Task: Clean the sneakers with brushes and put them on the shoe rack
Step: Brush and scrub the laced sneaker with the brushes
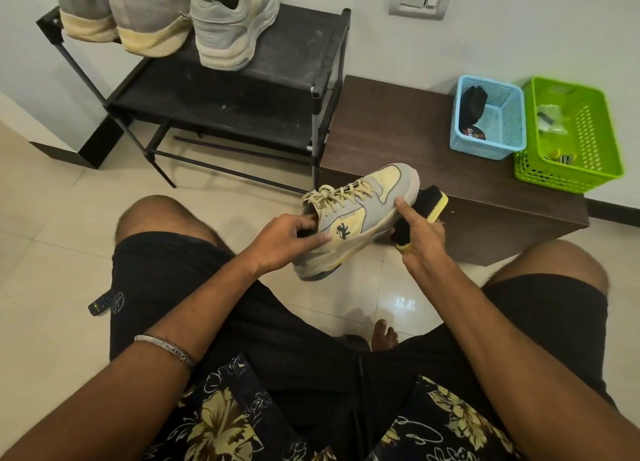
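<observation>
The left hand [289, 237] is gripping the collar of a grey and yellow suede sneaker [356, 218] held above the tiled floor, while the right hand [420, 234] is clasping a yellow-backed, black-bristled brush [427, 206] against its sole edge. Farther off, a blue mesh basket [507, 128] is holding a dark pouch and a round tin; a green basket [588, 138] is holding small bits.

Grey-yellow sneaker [349, 218] tilted against black-bristled brush [427, 206]; three sneakers [221, 21] on rack [277, 66].

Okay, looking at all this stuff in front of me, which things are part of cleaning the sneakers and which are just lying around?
For the job:
sneaker held in the left hand
brush in the right hand
shoe rack with three sneakers on top

Lying about:
blue basket
green basket
remote control on the floor
</observation>
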